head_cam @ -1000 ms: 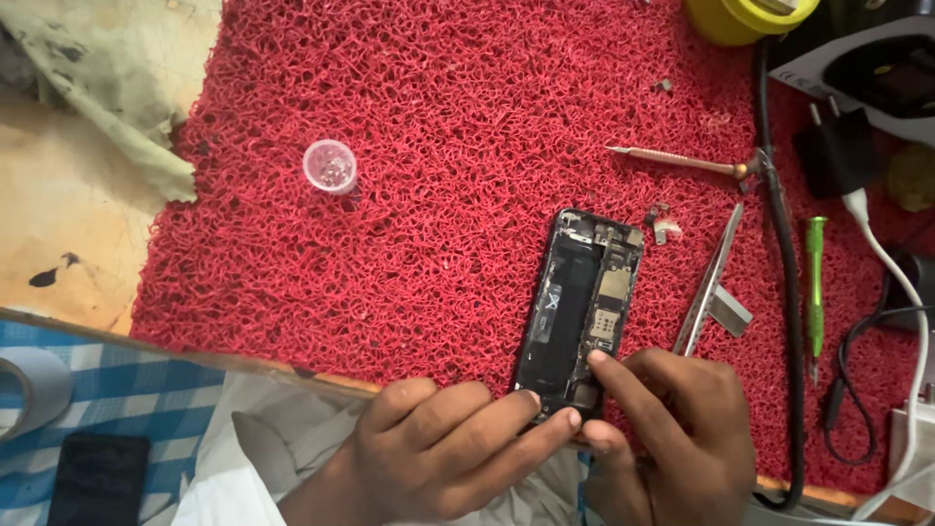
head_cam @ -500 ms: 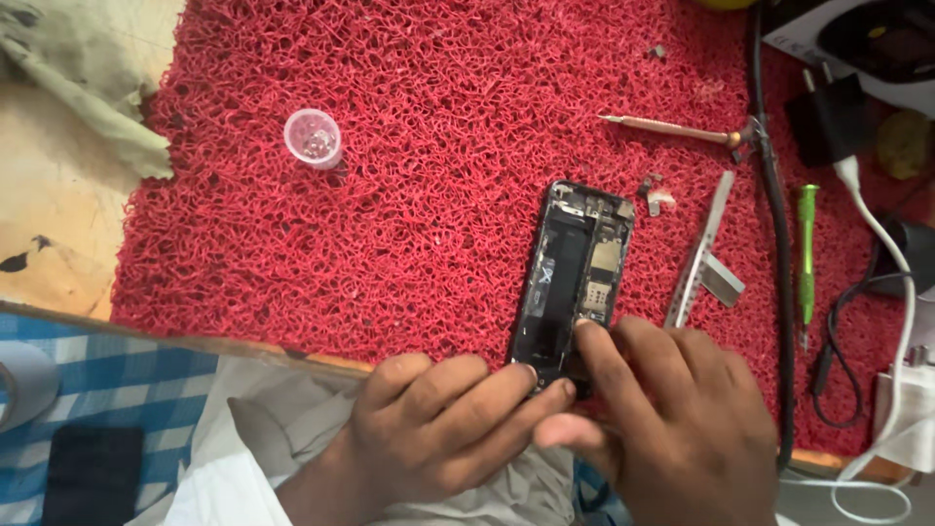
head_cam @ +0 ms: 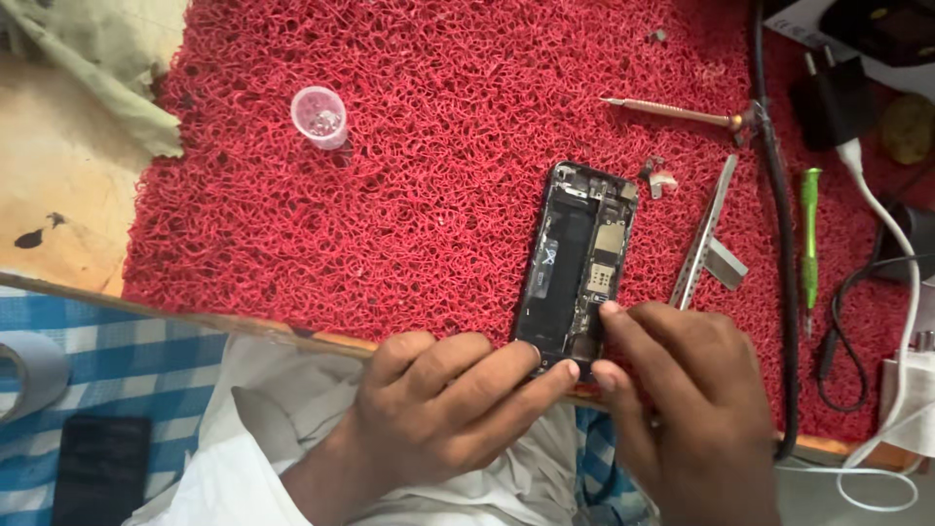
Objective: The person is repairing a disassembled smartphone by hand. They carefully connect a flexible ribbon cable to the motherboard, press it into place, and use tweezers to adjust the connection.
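An opened phone body (head_cam: 577, 263) with its dark insides showing lies on a red looped mat (head_cam: 438, 195). My left hand (head_cam: 438, 409) presses its fingertips against the phone's near end. My right hand (head_cam: 682, 399) pinches the same lower end, its index fingertip resting on the inner parts. Whether a small part sits between the fingers is hidden.
A small clear plastic cup (head_cam: 319, 115) stands at the mat's upper left. A thin screwdriver (head_cam: 672, 113), metal tweezers (head_cam: 703, 234), a green tool (head_cam: 808, 244) and a black cable (head_cam: 779, 244) lie to the right. A black adapter (head_cam: 838, 97) and a white cable (head_cam: 901, 253) are at far right.
Both hands stay on the phone's near end. My right index finger has crept a little further onto the phone's insides.
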